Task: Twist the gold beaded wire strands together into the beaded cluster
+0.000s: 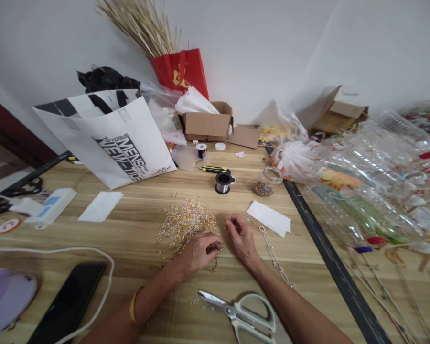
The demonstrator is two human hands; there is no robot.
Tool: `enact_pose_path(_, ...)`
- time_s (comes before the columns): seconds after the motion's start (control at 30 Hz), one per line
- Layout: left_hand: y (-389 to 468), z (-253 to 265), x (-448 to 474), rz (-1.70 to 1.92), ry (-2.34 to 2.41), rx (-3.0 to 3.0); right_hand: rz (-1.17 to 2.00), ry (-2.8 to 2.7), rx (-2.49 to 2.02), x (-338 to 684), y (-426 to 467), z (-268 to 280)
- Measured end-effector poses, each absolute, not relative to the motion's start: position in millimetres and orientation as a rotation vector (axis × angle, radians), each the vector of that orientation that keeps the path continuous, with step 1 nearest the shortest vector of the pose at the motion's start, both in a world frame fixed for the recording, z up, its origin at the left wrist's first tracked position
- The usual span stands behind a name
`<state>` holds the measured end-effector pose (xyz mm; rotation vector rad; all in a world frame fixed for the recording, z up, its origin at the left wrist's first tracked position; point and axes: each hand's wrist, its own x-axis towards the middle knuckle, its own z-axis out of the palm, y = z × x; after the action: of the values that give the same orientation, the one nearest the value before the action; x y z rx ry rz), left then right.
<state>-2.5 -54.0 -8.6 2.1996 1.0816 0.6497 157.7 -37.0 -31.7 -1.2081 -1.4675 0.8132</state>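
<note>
My left hand (200, 251) is closed, its fingertips pinched together at the near right side of a pile of gold and clear beaded strands (188, 222). A short strand of gold beads (213, 266) lies just below those fingers; I cannot tell whether they hold it. To the right, a small gap away, my right hand (241, 236) is curled with thumb and fingers together. Anything between its fingertips is too small to make out. Beside the right wrist lies a beaded chain with a ring (270, 251). Pale-handled scissors (236, 313) rest between my forearms.
Beyond the hands stand a wire spool (222, 183), a utility knife (214, 169) and a glass jar of beads (266, 184). White papers (270, 217) flank the work. Left are a white bag (118, 143), power strip (52, 206) and phone (69, 301); plastic bottles (365, 205) crowd the right.
</note>
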Motion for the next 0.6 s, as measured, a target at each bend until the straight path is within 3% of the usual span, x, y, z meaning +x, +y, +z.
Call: enact_pose_path(0.6, -51.0, -6.0, -7.5, 0.567, 1.157, 2.408, 0.822, -1.44, -1.218, 158.4, -35.5, -34.7)
